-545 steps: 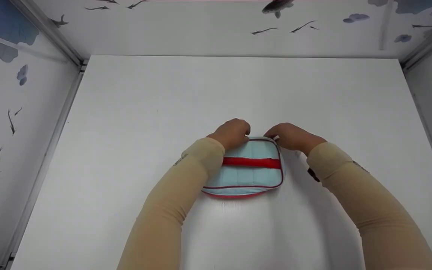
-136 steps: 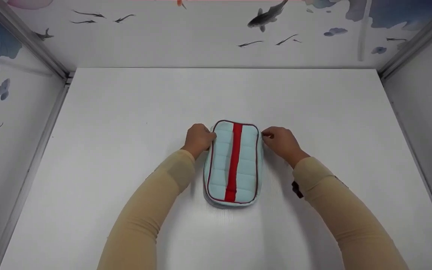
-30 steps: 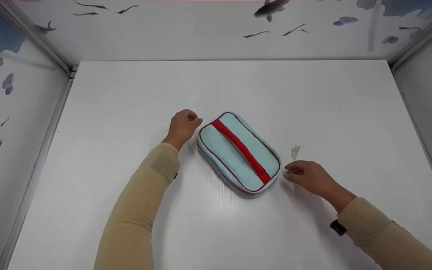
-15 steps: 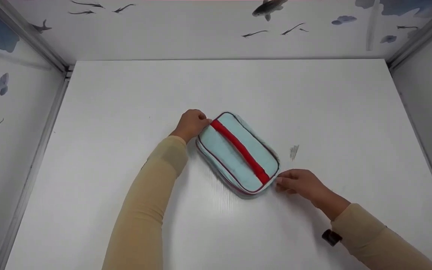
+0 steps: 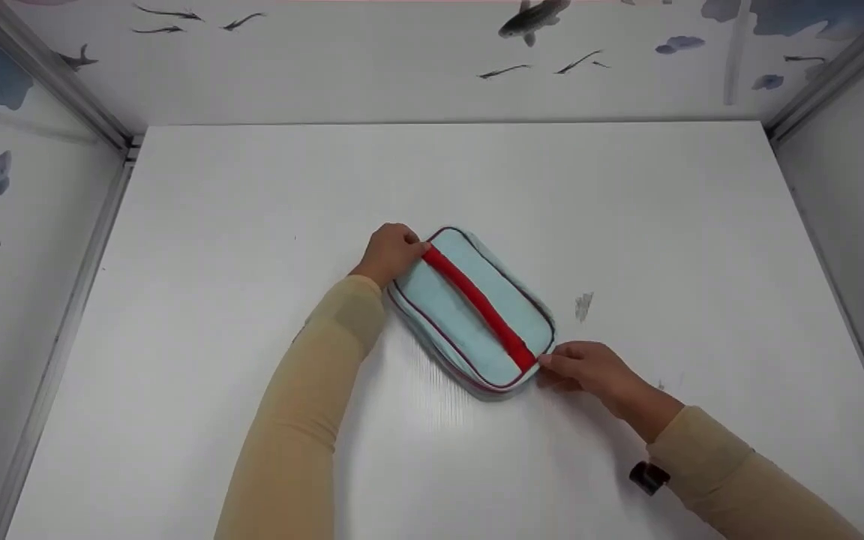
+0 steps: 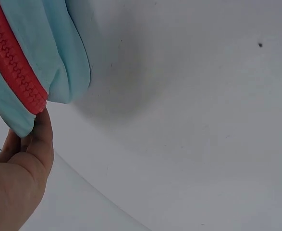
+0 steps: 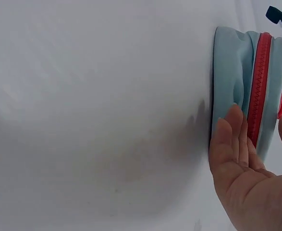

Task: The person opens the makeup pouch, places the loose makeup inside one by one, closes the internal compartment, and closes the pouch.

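Note:
A light blue zip pouch (image 5: pixel 447 319) with dark red piping lies diagonally on the white table. Along its top runs a red strap (image 5: pixel 481 304). At the pouch's far left end, my left hand (image 5: pixel 389 251) pinches the edge beside the strap. In the left wrist view its fingers sit under the end of the red zipper (image 6: pixel 13 65), and the thumb is partly cut off. My right hand (image 5: pixel 597 371) holds the near right end. The right wrist view shows those fingers along the zippered side (image 7: pixel 227 72) and the thumb up by the strap.
The white table (image 5: pixel 214 187) is bounded by a back wall (image 5: pixel 372 67) and side walls printed with fish. A grey smudge (image 5: pixel 583 306) marks the table right of the pouch. A small black device (image 5: pixel 648 478) sits at the right sleeve.
Earlier the pouch lay crosswise, then lengthwise, and now diagonally. Within the last second, my left hand has come right onto its far end, and my right hand has closed in on the near end.

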Demonstrator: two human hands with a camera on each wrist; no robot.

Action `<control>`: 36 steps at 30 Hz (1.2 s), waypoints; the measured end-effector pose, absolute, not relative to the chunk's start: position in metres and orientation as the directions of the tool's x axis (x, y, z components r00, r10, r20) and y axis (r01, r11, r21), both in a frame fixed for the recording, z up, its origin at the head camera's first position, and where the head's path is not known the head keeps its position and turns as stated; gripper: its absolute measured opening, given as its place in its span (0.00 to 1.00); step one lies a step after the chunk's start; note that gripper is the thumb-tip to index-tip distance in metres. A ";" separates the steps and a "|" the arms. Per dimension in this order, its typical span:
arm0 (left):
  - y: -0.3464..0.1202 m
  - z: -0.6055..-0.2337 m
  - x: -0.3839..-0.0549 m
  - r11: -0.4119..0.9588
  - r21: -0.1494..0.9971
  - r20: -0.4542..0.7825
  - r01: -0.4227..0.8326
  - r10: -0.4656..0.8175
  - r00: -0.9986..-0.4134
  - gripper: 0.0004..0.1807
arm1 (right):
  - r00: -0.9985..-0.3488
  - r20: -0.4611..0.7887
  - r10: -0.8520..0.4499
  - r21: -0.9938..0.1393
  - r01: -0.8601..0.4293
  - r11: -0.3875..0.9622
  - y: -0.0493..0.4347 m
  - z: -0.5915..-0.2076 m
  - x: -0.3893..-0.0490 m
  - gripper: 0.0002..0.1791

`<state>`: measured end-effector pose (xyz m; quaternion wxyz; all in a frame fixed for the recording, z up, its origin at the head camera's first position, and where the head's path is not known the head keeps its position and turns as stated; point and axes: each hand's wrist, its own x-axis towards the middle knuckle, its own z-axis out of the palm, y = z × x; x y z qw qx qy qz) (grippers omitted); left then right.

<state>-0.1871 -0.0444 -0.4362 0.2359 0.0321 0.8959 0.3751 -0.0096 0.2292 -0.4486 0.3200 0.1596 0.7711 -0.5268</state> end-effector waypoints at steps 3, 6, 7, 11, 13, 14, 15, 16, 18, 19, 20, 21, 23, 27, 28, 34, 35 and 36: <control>-0.046 -0.437 -0.185 0.704 0.692 -0.413 -0.158 0.207 -0.887 0.16 | -0.749 -0.658 -0.078 -0.712 0.585 0.389 0.228 -0.449 -0.013 0.18; -0.048 -0.437 -0.183 0.688 0.699 -0.426 -0.194 0.182 -0.886 0.15 | -0.756 -0.653 -0.050 -0.711 0.589 0.384 0.227 -0.449 -0.017 0.17; -0.049 -0.437 -0.182 0.682 0.702 -0.430 -0.206 0.175 -0.886 0.15 | -0.756 -0.653 -0.040 -0.709 0.593 0.382 0.227 -0.449 -0.019 0.16; -0.056 -0.439 -0.179 0.656 0.709 -0.454 -0.260 0.142 -0.879 0.16 | -0.757 -0.653 -0.014 -0.703 0.600 0.381 0.227 -0.447 -0.027 0.17; -0.060 -0.439 -0.177 0.640 0.708 -0.476 -0.300 0.118 -0.871 0.17 | -0.756 -0.655 -0.007 -0.700 0.602 0.384 0.227 -0.446 -0.031 0.19; -0.063 -0.440 -0.176 0.633 0.705 -0.487 -0.319 0.106 -0.867 0.17 | -0.756 -0.654 -0.004 -0.699 0.602 0.387 0.227 -0.445 -0.033 0.19; -0.065 -0.440 -0.175 0.625 0.704 -0.499 -0.339 0.094 -0.861 0.17 | -0.757 -0.653 -0.002 -0.698 0.601 0.390 0.227 -0.445 -0.035 0.20; -0.066 -0.440 -0.174 0.616 0.703 -0.509 -0.356 0.085 -0.856 0.17 | -0.757 -0.654 -0.001 -0.697 0.601 0.391 0.228 -0.444 -0.037 0.20; -0.070 -0.440 -0.171 0.599 0.703 -0.525 -0.384 0.073 -0.848 0.17 | -0.758 -0.652 0.000 -0.697 0.600 0.394 0.228 -0.443 -0.041 0.20; -0.071 -0.440 -0.170 0.591 0.704 -0.531 -0.395 0.068 -0.845 0.17 | -0.759 -0.651 0.000 -0.697 0.599 0.394 0.228 -0.442 -0.043 0.19; -0.073 -0.440 -0.168 0.584 0.704 -0.535 -0.404 0.063 -0.842 0.17 | -0.760 -0.650 0.000 -0.698 0.596 0.396 0.229 -0.442 -0.044 0.19; -0.074 -0.441 -0.166 0.577 0.704 -0.542 -0.415 0.058 -0.839 0.17 | -0.762 -0.648 0.000 -0.699 0.595 0.397 0.229 -0.442 -0.046 0.18; -0.077 -0.442 -0.162 0.552 0.709 -0.551 -0.438 0.047 -0.833 0.16 | -0.767 -0.641 -0.001 -0.706 0.589 0.394 0.230 -0.442 -0.049 0.18; -0.082 -0.443 -0.154 0.513 0.709 -0.575 -0.484 0.022 -0.818 0.14 | -0.772 -0.635 0.010 -0.709 0.588 0.388 0.232 -0.442 -0.058 0.21; -0.082 -0.443 -0.153 0.502 0.707 -0.583 -0.498 0.016 -0.812 0.14 | -0.773 -0.635 0.011 -0.709 0.588 0.389 0.233 -0.442 -0.060 0.22; -0.085 -0.444 -0.147 0.461 0.669 -0.651 -0.583 -0.015 -0.759 0.13 | -0.776 -0.631 0.019 -0.705 0.583 0.404 0.235 -0.440 -0.075 0.25; -0.085 -0.444 -0.146 0.453 0.665 -0.658 -0.594 -0.019 -0.752 0.13 | -0.777 -0.629 0.020 -0.705 0.581 0.407 0.235 -0.440 -0.078 0.25; -0.086 -0.444 -0.145 0.443 0.664 -0.664 -0.603 -0.022 -0.747 0.13 | -0.777 -0.629 0.022 -0.703 0.580 0.411 0.235 -0.439 -0.081 0.26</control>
